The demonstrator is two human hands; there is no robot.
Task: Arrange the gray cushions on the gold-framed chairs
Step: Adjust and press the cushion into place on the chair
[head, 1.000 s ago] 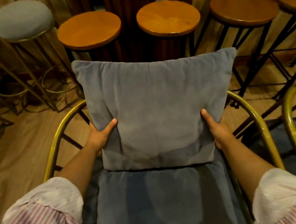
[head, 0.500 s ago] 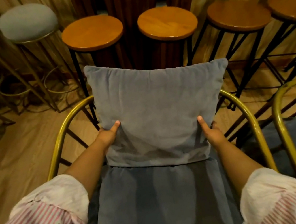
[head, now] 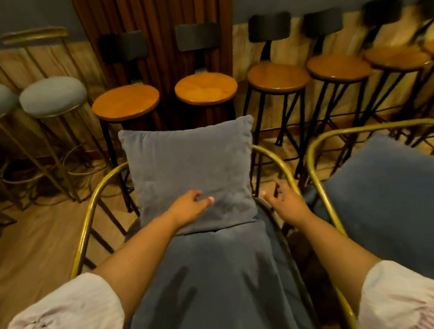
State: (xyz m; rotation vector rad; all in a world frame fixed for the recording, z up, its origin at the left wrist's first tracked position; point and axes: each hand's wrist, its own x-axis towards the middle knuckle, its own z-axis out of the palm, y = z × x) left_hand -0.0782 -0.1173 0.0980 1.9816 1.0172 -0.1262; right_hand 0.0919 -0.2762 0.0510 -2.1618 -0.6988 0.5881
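Note:
A square gray cushion (head: 191, 168) stands upright against the curved back of a gold-framed chair (head: 96, 193), on the chair's gray seat pad (head: 215, 291). My left hand (head: 189, 206) lies flat on the cushion's lower front, fingers spread, holding nothing. My right hand (head: 283, 199) hovers open just right of the cushion, beside the chair's right rail, apart from the fabric. A second gold-framed chair (head: 311, 155) to the right carries another gray cushion (head: 400, 193) lying on it.
Several wooden-topped bar stools (head: 206, 88) with black legs line the wall behind the chairs. Two gray-padded gold stools (head: 52, 96) stand at the left. Wooden floor (head: 25, 249) shows left of the chair.
Both hands let go of the cushion's sides. The left hand slid onto its front, the right moved off to the right. The view pulled back and up, showing the second chair.

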